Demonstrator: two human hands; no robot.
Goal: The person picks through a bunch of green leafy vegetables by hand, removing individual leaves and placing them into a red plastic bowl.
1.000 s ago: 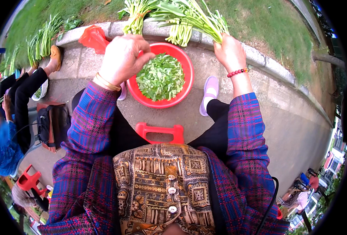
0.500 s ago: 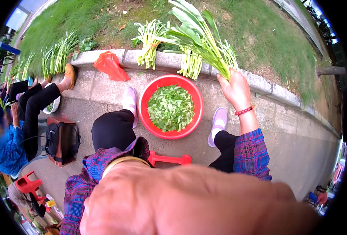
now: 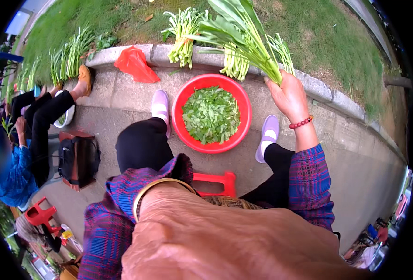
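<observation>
Grass [image 3: 309, 35] is being edged by a curved stone kerb [image 3: 325, 92], with grey pavement [image 3: 346, 172] being shown below. At their stalk ends, greens [image 3: 248, 39] are being gripped by the right hand [image 3: 289, 95], fingers closed round them. Their long axis is being angled up and leftward from the fist, leaves outermost. Below and left of that fist, apart from it, chopped leaves [image 3: 211, 114] are being held in a basin [image 3: 177, 116]. Close to the lens, the left hand [image 3: 225, 240] is being presented back uppermost, well apart from the greens; its fingers are being hidden, so open or closed cannot be told. Round, smooth red plastic is being noted for the basin; pale slender stalks and broad blades for the greens; thin crumpled film for a red bag [image 3: 136, 65] by the kerb; rough, weathered stone for the kerb itself.
</observation>
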